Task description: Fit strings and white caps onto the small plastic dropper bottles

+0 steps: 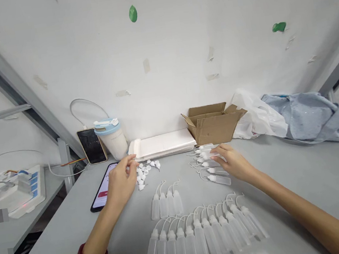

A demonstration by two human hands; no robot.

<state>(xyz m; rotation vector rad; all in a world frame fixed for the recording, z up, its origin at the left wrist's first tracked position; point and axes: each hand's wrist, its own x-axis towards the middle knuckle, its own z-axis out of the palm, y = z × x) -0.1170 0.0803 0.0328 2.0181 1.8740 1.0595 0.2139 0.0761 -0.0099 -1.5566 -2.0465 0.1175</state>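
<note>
My left hand (pixel 121 179) hovers at the pile of small white caps (pixel 145 169), fingers bent and a little apart; nothing shows in them. On the right, my right hand (pixel 231 161) has its thumb and index finger at a small translucent dropper bottle (pixel 206 154) in a loose stack, pinching it near the top of the stack. Nearer me, a short row of capped bottles (pixel 167 205) lies side by side. Below that is a longer row of similar bottles (pixel 200 238), each with a thin strap curling from its cap.
A phone (pixel 103 191) lies beneath my left wrist; another phone (pixel 92 146) leans by a lidded cup (pixel 112 139). Behind are a white flat stack (pixel 165 143), an open cardboard box (pixel 216 124), a plastic bag (pixel 256 115) and blue cloth (pixel 310 120). A power strip (pixel 35 185) sits left.
</note>
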